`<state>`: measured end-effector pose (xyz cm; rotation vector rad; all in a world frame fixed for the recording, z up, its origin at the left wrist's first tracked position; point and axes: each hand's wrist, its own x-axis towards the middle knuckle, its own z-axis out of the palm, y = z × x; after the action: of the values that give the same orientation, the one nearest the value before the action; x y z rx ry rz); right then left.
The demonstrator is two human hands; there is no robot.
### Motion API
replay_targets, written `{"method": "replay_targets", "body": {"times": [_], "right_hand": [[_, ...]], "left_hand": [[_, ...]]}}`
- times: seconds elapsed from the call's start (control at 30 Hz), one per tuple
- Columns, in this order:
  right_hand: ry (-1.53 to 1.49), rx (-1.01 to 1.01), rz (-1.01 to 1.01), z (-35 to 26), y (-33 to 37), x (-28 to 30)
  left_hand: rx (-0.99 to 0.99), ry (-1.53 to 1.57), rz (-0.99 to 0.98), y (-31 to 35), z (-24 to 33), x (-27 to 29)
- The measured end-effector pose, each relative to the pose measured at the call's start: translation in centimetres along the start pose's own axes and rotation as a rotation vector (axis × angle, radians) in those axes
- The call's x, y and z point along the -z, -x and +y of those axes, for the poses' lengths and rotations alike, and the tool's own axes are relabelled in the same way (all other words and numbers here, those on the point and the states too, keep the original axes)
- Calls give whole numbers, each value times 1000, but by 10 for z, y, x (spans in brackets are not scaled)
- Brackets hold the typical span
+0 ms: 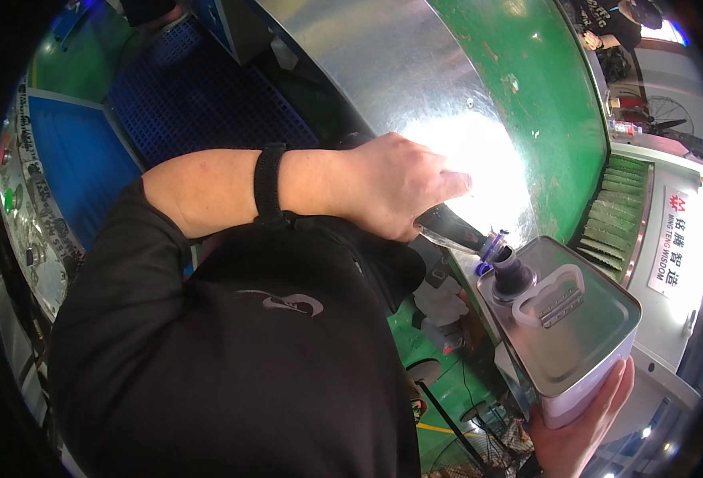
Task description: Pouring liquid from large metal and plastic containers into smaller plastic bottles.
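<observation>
My left hand (pixel 399 185) is closed around a clear bottle (pixel 451 233) that looks dark inside. The bottle is tilted, and its neck, with a blue ring, meets the dark round spout (pixel 512 277) of a rectangular metal can (pixel 575 338). Whether the neck sits inside the spout or just against it, I cannot tell. A pale looped carry handle (pixel 549 296) stands on the can's top beside the spout. My right hand (pixel 579 422) grips the can's lower side, fingers pressed along its wall. Most of the bottle's body is hidden by my left hand.
A shiny metal worktop (pixel 367 48) with a strong glare lies beyond my left hand, next to green flooring (pixel 519 72). A white machine (pixel 686 231) with a brush strip (pixel 618 211) stands at right. Another person (pixel 610 24) is at the far upper right. Blue plastic grating (pixel 200 95) lies upper left.
</observation>
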<state>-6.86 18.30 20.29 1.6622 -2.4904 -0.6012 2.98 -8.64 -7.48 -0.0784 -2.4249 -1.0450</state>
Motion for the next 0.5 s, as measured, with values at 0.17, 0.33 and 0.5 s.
{"method": "replay_targets", "body": {"times": [0.17,0.33,0.5], "right_hand": [[1,-9,-13,-2,-1,2],[2,-7,-15,-3,-2,2],[6,4,-18,-2,-4,1]], "left_hand": [[3,-12,-17,0,-1,1],[-1,-14,-4,2,-1,0],[-1,-9,-10,2,-2,-1]]}}
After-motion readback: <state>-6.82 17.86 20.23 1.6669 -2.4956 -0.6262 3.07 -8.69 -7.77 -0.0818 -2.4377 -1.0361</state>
